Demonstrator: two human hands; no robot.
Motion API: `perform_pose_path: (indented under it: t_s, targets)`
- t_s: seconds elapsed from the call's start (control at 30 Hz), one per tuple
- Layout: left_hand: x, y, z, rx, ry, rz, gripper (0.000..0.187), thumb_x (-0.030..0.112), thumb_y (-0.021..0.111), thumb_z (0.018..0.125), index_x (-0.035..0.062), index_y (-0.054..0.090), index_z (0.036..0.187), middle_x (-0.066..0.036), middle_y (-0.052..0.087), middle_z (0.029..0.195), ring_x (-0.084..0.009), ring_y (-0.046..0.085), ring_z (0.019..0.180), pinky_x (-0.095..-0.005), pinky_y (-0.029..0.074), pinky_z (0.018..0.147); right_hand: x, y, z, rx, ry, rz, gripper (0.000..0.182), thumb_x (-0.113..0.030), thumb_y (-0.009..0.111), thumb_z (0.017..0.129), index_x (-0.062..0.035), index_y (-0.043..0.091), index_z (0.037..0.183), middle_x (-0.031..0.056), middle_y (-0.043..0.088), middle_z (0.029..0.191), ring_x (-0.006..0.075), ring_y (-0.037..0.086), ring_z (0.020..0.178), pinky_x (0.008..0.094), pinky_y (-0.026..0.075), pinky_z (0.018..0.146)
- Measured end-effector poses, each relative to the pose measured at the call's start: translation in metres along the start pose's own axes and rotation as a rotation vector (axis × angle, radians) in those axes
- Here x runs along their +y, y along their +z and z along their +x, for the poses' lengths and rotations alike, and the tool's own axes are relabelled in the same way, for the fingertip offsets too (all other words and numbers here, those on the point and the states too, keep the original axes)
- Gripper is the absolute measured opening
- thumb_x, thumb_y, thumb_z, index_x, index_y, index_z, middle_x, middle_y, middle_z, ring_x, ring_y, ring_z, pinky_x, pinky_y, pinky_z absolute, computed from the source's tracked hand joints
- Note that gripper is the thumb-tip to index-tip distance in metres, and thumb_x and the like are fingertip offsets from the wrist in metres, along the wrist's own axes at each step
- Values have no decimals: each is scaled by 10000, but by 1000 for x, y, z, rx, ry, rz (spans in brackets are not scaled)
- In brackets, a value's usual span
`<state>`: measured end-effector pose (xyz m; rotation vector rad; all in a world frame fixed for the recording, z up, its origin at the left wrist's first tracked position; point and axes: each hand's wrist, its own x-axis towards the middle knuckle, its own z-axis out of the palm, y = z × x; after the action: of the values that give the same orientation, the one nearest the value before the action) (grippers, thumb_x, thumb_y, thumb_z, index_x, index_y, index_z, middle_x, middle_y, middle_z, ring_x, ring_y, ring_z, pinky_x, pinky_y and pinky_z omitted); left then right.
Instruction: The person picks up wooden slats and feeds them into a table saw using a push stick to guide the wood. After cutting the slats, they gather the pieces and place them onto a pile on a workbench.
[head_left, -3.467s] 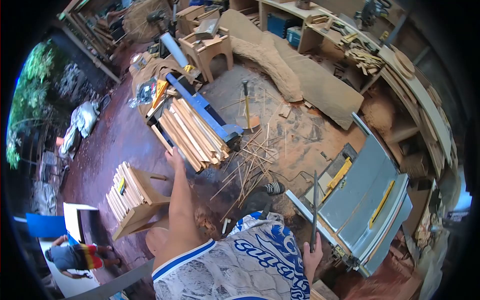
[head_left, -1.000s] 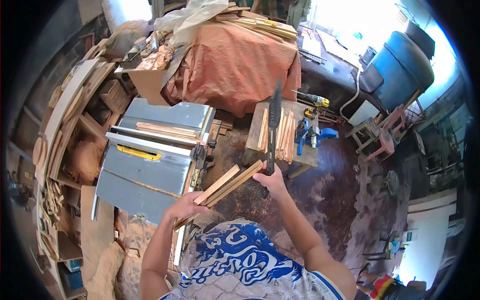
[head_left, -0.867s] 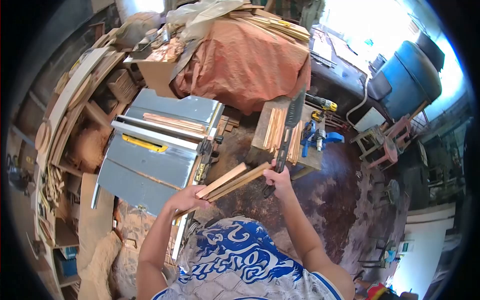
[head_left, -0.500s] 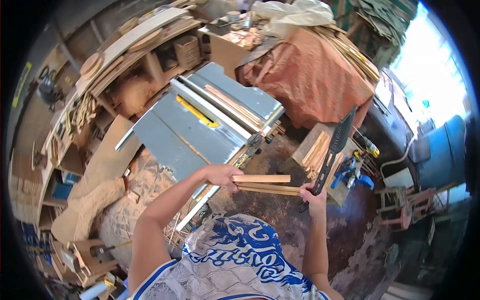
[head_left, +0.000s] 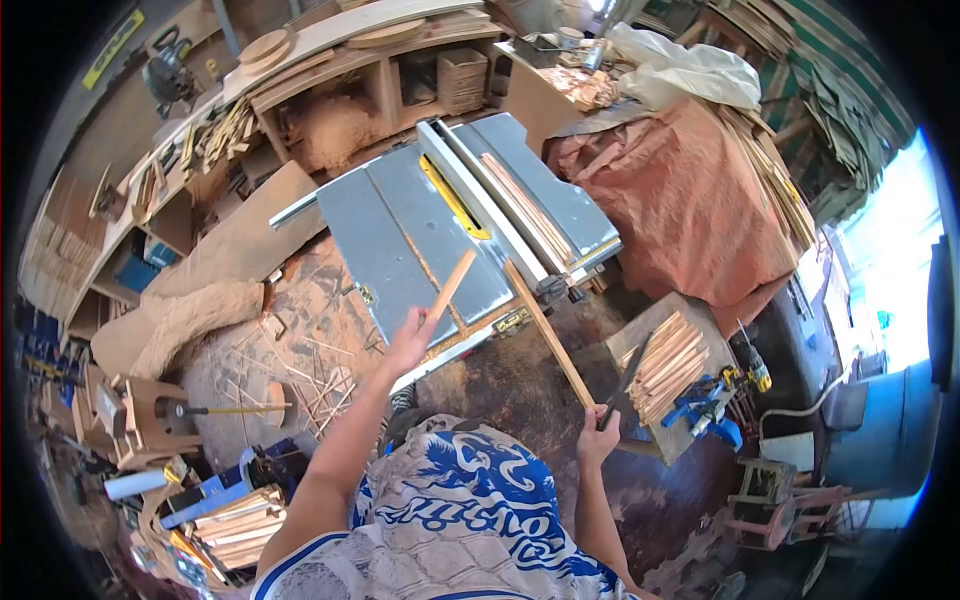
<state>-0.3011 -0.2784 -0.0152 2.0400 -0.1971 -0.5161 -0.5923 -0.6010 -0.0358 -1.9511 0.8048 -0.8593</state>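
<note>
My left hand (head_left: 408,345) is closed round the lower end of a short wooden strip (head_left: 456,282), which points up over the grey table saw (head_left: 385,240). In my right hand (head_left: 597,438) are two things: a longer wooden strip (head_left: 550,337) and a black push stick (head_left: 627,380). The long strip slants up to the left, its far end overlapping the saw table's front edge in this view. The push stick angles up to the right, past a pile of cut wooden strips (head_left: 672,365). On the saw are a yellow throat plate (head_left: 452,195) and a pale fence (head_left: 490,205), with thin strips (head_left: 525,208) beyond the fence.
The strip pile rests on a low wooden stand (head_left: 645,440) at my right, beside a blue tool (head_left: 705,408) and a yellow drill (head_left: 757,370). An orange tarp (head_left: 680,200) covers a heap behind. Sawdust and offcuts (head_left: 300,370) litter the floor at left.
My hands have moved apart, and the two strips that were close together are now separate, one in each hand. The push stick has tipped lower. The view has shifted, showing more at left.
</note>
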Motion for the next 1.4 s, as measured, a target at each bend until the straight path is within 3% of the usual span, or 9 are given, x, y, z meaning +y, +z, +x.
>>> perform_pose_path:
  t_s: [0.17, 0.27, 0.33, 0.47, 0.63, 1.1, 1.2, 1.27, 1.4]
  targets:
    - [-44, 63, -30, 1, -167, -112, 521, 433, 479, 1077, 33, 488, 1412, -127, 681, 960, -263, 653, 844, -408, 501, 768, 25, 18, 18, -88, -78, -239, 157, -108, 750, 930, -29, 616, 943, 92, 607, 782, 250, 602, 710, 370, 506, 711]
    - [-32, 99, -31, -29, 30, -333, 534, 417, 426, 1102, 27, 489, 1462, -174, 709, 1027, -318, 692, 933, -434, 518, 834, 30, 27, 31, -127, -88, -242, 182, -132, 768, 909, -28, 625, 952, 127, 637, 797, 307, 632, 716, 413, 514, 710]
    - [-15, 109, -29, 5, 73, -36, 547, 404, 413, 1113, 39, 478, 1516, -240, 718, 1148, -405, 694, 1083, -466, 520, 939, 33, 32, 36, -138, -84, -242, 190, -132, 776, 898, -30, 623, 948, 126, 647, 798, 309, 646, 727, 423, 514, 711]
    - [-3, 133, -20, 40, 102, -35, 566, 419, 417, 1109, 59, 460, 1543, -310, 660, 1258, -483, 625, 1193, -510, 493, 1018, 37, 42, 46, -200, -89, -330, 228, -171, 774, 893, -19, 629, 980, 171, 652, 859, 403, 654, 800, 481, 508, 739]
    - [-1, 145, -11, 67, 48, -61, 555, 425, 406, 1109, 80, 478, 1537, -312, 665, 1244, -481, 626, 1193, -524, 492, 1009, 26, 52, 55, -190, -111, -311, 224, -168, 786, 892, -37, 608, 930, 144, 634, 812, 359, 638, 760, 455, 500, 730]
    - [-10, 159, 1, 33, -36, -139, 540, 447, 407, 1104, 121, 526, 1517, -267, 682, 1247, -456, 615, 1227, -507, 473, 1030, 15, 77, 73, -177, -168, -334, 221, -161, 781, 874, -43, 620, 969, 164, 663, 876, 414, 658, 844, 493, 504, 763]
    - [-20, 165, 5, 51, 0, -199, 523, 417, 419, 1108, 95, 543, 1501, -222, 724, 1068, -383, 696, 1053, -467, 521, 935, 15, 78, 76, -196, -144, -351, 226, -168, 777, 881, -39, 633, 999, 173, 671, 908, 422, 662, 863, 496, 505, 769]
    - [-20, 161, 7, 23, -7, -297, 509, 384, 427, 1111, 88, 534, 1511, -148, 688, 858, -281, 700, 775, -420, 548, 751, 16, 78, 77, -197, -130, -343, 222, -164, 776, 880, -38, 636, 998, 174, 672, 908, 422, 661, 860, 494, 505, 770]
    - [-29, 157, 15, -12, -20, -325, 495, 364, 435, 1111, 91, 537, 1511, -90, 628, 756, -227, 632, 592, -398, 519, 607, 14, 78, 79, -220, -143, -290, 207, -149, 772, 879, -36, 632, 982, 177, 670, 886, 415, 664, 847, 489, 508, 768]
